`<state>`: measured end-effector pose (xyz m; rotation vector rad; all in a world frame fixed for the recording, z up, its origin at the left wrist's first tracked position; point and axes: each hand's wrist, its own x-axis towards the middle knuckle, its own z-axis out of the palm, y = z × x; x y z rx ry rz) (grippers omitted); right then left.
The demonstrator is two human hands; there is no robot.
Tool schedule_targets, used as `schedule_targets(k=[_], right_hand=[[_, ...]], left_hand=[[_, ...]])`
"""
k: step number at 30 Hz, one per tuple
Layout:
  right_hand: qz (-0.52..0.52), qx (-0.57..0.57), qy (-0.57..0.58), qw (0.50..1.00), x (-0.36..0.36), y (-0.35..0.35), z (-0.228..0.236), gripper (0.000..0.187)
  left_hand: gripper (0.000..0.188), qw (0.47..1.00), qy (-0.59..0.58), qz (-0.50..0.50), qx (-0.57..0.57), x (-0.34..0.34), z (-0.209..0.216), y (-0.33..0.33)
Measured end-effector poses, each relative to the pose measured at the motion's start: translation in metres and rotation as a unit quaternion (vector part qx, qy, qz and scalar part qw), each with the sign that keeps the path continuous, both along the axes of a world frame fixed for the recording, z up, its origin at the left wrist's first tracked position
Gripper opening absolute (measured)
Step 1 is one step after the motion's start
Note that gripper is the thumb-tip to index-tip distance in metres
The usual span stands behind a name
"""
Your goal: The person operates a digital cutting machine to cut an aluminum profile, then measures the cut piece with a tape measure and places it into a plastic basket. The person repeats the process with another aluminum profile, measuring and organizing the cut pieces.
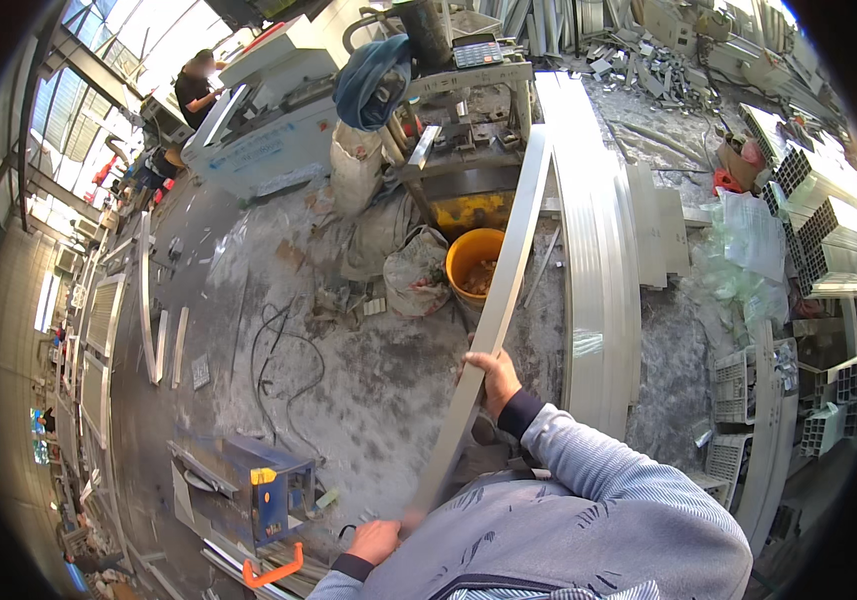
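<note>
Standing at the lower left, a blue machine (271, 505) carries an orange handle (273, 567); beyond it, a dark cable (262, 382) lies in loops on the dusty floor (373, 370); near the bar's lower end is the left hand (373, 541), its fingertips lost in blur, so I cannot tell how far they are bent or whether they hold anything; the long metal bar (496, 300) slants up and right from there, its upper end overlapping the bench's right side in view, contact unclear; it partly hides a yellow bucket (465, 252); the right hand (493, 380) is closed round the bar; a narrowing strip of floor parts bar from stacked pale profiles (593, 250); at far right, bundled hollow tubes (828, 235) fade into the dark lens rim.
</note>
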<state>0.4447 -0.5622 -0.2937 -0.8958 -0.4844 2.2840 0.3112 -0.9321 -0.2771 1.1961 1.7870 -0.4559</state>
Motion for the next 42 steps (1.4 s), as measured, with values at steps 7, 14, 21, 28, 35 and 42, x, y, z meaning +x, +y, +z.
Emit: schedule_targets(k=[7,14,21,28,35,42], right_hand=[[-0.057,0.109,-0.065,0.99,-0.042,0.059,-0.052,0.041],[-0.064,0.23,-0.229,0.944,-0.074,0.178,-0.097,0.046],[0.074,0.182,-0.232,0.953,-0.098,0.239,-0.114,0.029],[0.188,0.181,-0.241,0.935,-0.121,0.313,-0.139,0.033],[0.333,0.173,-0.249,0.893,-0.126,0.379,-0.14,0.039],[0.423,0.19,-0.225,0.857,-0.13,0.395,-0.148,0.042]], left_hand=[[0.037,0.985,-0.104,0.124,0.066,-0.062,-0.044,-0.004],[0.032,0.996,-0.017,0.074,-0.036,-0.1,-0.023,0.008],[0.03,0.993,0.049,0.104,-0.03,-0.098,-0.025,0.022],[0.033,0.969,0.065,0.223,-0.078,-0.045,-0.048,0.076],[0.044,0.94,0.061,0.302,-0.149,0.043,-0.065,0.114],[0.05,0.904,0.037,0.355,-0.237,0.086,-0.095,0.107]])
